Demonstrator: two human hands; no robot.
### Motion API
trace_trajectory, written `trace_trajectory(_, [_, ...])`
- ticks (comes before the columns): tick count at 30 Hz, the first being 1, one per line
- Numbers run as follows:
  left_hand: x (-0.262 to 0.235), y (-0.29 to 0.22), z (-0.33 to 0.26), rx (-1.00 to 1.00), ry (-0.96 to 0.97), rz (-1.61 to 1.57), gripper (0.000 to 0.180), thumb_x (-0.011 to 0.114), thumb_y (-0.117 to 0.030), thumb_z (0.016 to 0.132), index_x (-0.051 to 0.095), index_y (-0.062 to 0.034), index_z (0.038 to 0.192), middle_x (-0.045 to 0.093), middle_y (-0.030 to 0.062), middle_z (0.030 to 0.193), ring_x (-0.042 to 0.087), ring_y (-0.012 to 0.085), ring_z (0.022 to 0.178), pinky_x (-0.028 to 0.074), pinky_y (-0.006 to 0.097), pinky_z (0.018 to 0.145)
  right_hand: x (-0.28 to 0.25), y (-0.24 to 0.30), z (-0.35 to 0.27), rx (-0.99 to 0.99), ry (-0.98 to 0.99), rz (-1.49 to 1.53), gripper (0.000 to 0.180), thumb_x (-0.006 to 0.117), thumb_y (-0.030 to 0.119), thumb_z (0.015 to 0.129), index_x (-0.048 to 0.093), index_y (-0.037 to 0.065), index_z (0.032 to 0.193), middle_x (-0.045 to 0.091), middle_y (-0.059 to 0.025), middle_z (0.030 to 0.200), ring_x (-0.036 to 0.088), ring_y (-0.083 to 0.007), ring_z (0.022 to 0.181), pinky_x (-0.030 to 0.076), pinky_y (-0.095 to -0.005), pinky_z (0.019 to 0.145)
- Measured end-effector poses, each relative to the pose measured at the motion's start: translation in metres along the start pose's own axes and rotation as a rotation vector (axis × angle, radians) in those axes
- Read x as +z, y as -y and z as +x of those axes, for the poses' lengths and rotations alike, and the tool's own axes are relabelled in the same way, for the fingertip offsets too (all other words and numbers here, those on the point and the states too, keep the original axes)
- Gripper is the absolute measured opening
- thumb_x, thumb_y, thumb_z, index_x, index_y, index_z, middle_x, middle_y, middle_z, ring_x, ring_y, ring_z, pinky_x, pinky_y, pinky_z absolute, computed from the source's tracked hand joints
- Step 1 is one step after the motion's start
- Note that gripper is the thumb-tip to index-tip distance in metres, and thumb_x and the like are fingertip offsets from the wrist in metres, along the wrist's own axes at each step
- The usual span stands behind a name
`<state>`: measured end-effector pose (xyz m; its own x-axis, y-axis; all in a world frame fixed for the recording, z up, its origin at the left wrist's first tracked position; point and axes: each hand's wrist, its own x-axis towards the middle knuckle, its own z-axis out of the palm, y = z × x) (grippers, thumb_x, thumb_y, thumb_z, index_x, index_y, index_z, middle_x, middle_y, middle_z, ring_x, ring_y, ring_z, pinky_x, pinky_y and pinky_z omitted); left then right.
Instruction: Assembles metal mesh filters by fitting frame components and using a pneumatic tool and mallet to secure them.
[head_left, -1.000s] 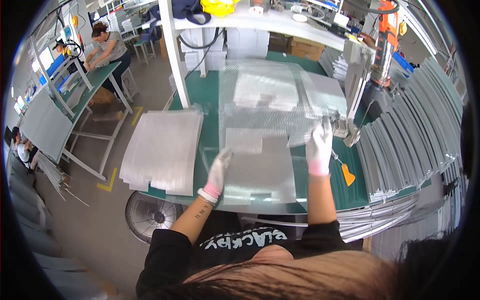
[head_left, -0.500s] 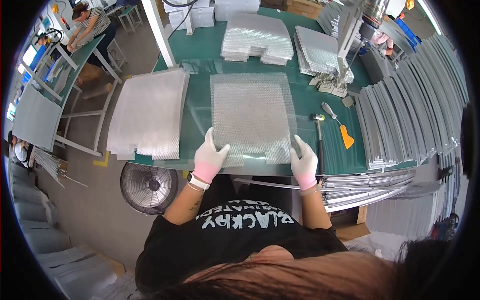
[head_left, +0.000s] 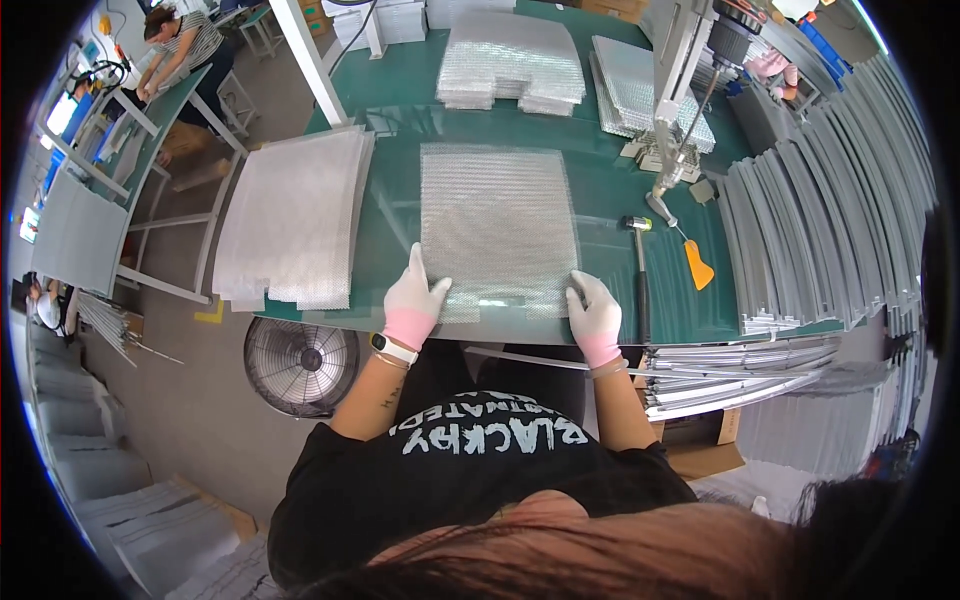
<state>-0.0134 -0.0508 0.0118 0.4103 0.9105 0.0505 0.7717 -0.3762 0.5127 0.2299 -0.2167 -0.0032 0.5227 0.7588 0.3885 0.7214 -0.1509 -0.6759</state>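
Observation:
A silvery mesh sheet [head_left: 497, 215] with a notched near edge lies flat on the green table [head_left: 395, 235] in front of me. My left hand [head_left: 412, 300], in a white glove with a pink cuff, touches its near left corner; the index finger stretches forward and the thumb stands apart. At the near right corner, my right hand [head_left: 596, 312], gloved alike, rests against the side edge with fingers extended and thumb apart. Neither hand closes around the sheet. Its underside, and how many layers lie there, I cannot make out.
Stacks of mesh sheets stand left [head_left: 290, 220], far middle [head_left: 512, 60] and far right [head_left: 650, 85]. A hammer [head_left: 640, 270] and an orange-handled tool [head_left: 697, 266] lie right, below a metal machine arm [head_left: 680, 95]. Grey panels [head_left: 830, 220] line the right edge. A fan [head_left: 302, 365] stands below left.
My right hand has moved left, against the sheet's right edge. The layer that jutted out on that side is now roughly in line with the rest. My left hand stays at its corner.

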Motion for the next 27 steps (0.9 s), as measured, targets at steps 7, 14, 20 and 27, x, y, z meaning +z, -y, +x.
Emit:
trace_trajectory(7, [0.002, 0.001, 0.001, -0.011, 0.009, 0.044, 0.081, 0.068, -0.036, 0.085, 0.029, -0.0012, 0.146, 0.063, 0.0238, 0.110, 0.065, 0.0393, 0.094, 0.052, 0.044, 0.080, 0.001, -0.002, 0.001, -0.039, 0.000, -0.059, 0.026, 0.066, 0.011, 0.085, 0.067, 0.005, 0.110, 0.068, -0.0148, 0.111, 0.065, -0.0307, 0.103, 0.052, -0.0363, 0.090])
trace_trajectory(14, [-0.008, -0.009, 0.006, -0.030, 0.030, 0.055, 0.082, 0.069, -0.038, 0.084, 0.031, -0.0004, 0.145, 0.062, 0.0223, 0.113, 0.065, 0.0374, 0.096, 0.052, 0.043, 0.082, -0.001, -0.003, 0.001, -0.038, 0.041, -0.110, 0.033, 0.066, 0.016, 0.085, 0.064, 0.007, 0.117, 0.065, -0.0152, 0.119, 0.065, -0.0313, 0.105, 0.053, -0.0371, 0.089])
trace_trajectory(20, [-0.020, -0.002, 0.018, 0.144, 0.041, 0.229, 0.075, 0.066, -0.038, 0.084, 0.036, -0.0094, 0.146, 0.046, 0.0200, 0.141, 0.043, 0.0390, 0.129, 0.034, 0.053, 0.107, -0.026, 0.021, 0.027, 0.256, 0.275, -0.440, 0.059, 0.069, 0.035, 0.081, 0.054, 0.007, 0.131, 0.050, -0.0189, 0.139, 0.059, -0.0353, 0.115, 0.050, -0.0405, 0.094])
trace_trajectory(27, [-0.010, 0.014, 0.016, 0.350, 0.071, 0.379, 0.063, 0.056, -0.037, 0.088, 0.043, -0.0084, 0.142, 0.037, 0.0199, 0.149, 0.031, 0.0418, 0.138, 0.018, 0.057, 0.115, -0.025, -0.067, 0.183, 0.014, -0.063, -0.302, 0.036, 0.063, 0.034, 0.085, 0.067, 0.003, 0.103, 0.068, -0.0233, 0.091, 0.066, -0.0394, 0.089, 0.052, -0.0453, 0.077])
